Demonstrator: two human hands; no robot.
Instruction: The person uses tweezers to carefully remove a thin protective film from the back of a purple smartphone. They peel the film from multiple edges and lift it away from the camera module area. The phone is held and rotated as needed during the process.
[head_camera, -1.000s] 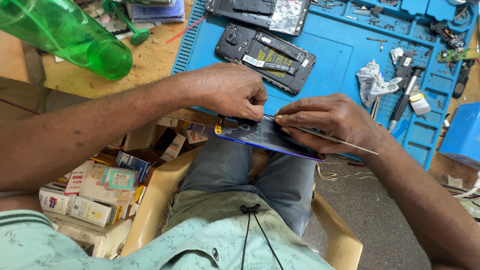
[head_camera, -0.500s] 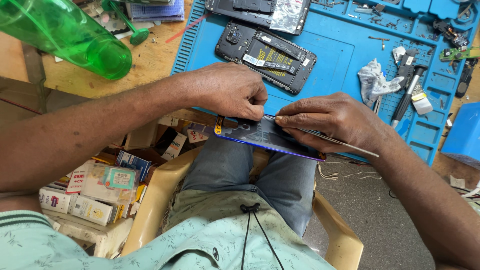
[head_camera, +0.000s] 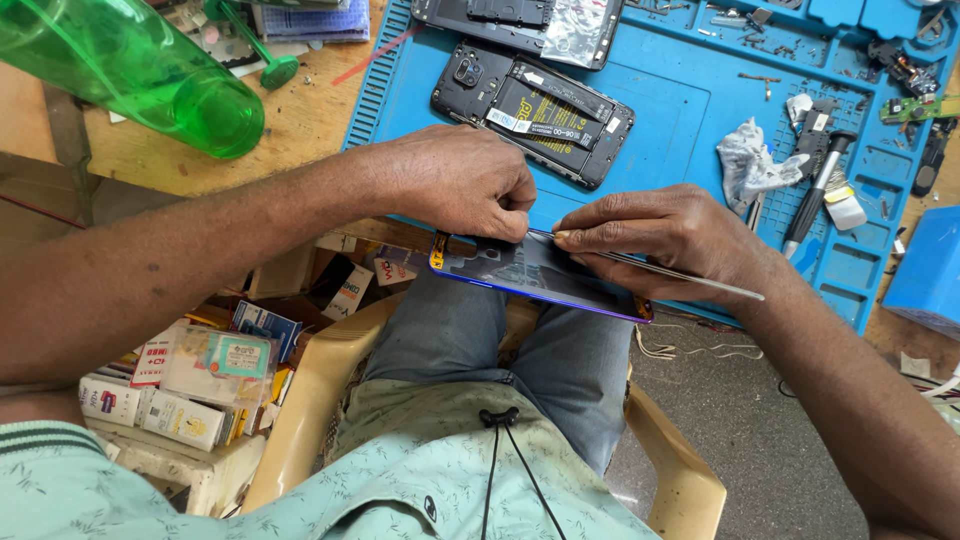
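**Phone back cover held over the lap, both hands at its upper edge**

Seated in a cream plastic chair (head_camera: 300, 400) at the bottom of the frame, knees in grey trousers under the work. Held flat above the lap, at the centre of the frame: a dark phone back cover (head_camera: 530, 275) with a blue-violet rim, inner side up. Left hand (head_camera: 455, 180) curled over the cover's upper left corner, fingers (head_camera: 515, 205) pinched narrow on its edge. Right hand (head_camera: 670, 235) closed on the cover's right part, fingers gripping a thin metal blade (head_camera: 690, 280) laid along the upper edge, tip meeting the left fingertips, tail jutting out to the right past the wrist. Fingertips of the two hands touching or nearly so.

Lower left: a heap of small cardboard boxes and packets (head_camera: 190, 375) beside the chair.

Beyond the hands, on the bench (head_camera: 300, 120): a blue work mat (head_camera: 680, 120) filling the upper right. On it, just above the left hand, an opened phone (head_camera: 530, 110) with battery showing; above that, at the top edge, a second opened phone (head_camera: 515, 20). Farther right on the mat: a crumpled white wipe (head_camera: 750, 165), then a dark-handled screwdriver (head_camera: 815, 195). Upper left: a green plastic bottle (head_camera: 130, 70) lying on the wood.
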